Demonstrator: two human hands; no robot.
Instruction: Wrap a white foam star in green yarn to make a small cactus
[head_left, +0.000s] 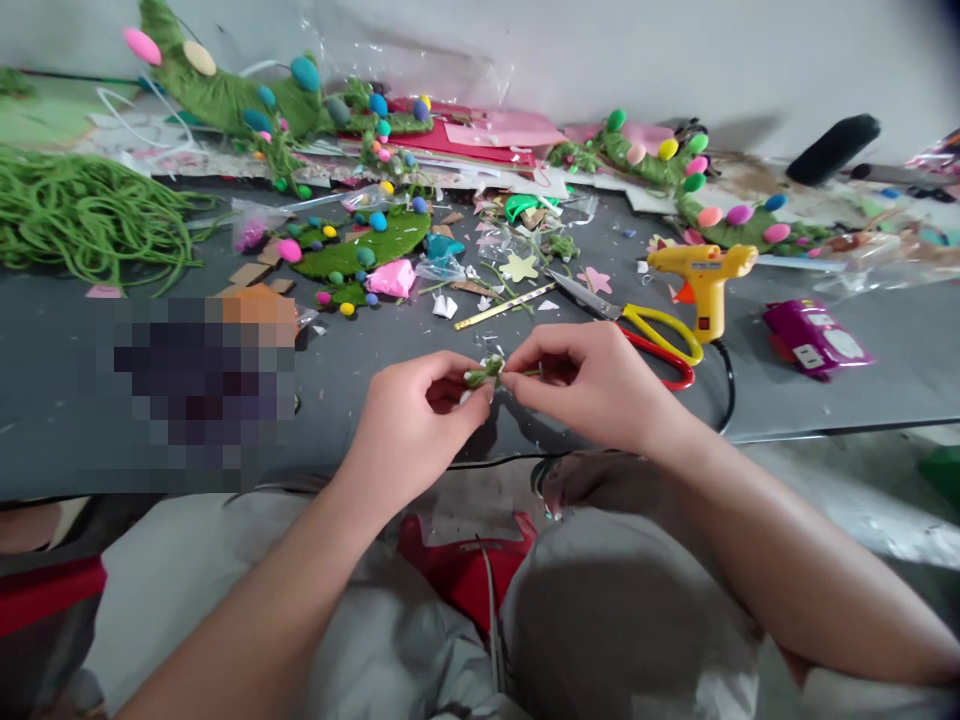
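Observation:
Both my hands meet above the table's front edge around a small green yarn piece with whitish bits on it. My left hand pinches its left side between thumb and fingers. From the right, my right hand pinches the other end, where a thin green strand runs back under the fingers. Just beyond my right hand lie scissors with yellow and red handles, blades partly apart. A yellow glue gun rests behind them. A patterned pencil-like stick lies ahead of my hands.
Green yarn is heaped at the left. Green felt shapes with coloured egg-like balls lie among paper scraps. A purple packet sits at the right, and the glue gun's black cord hangs near the edge. A blurred patch covers the left front.

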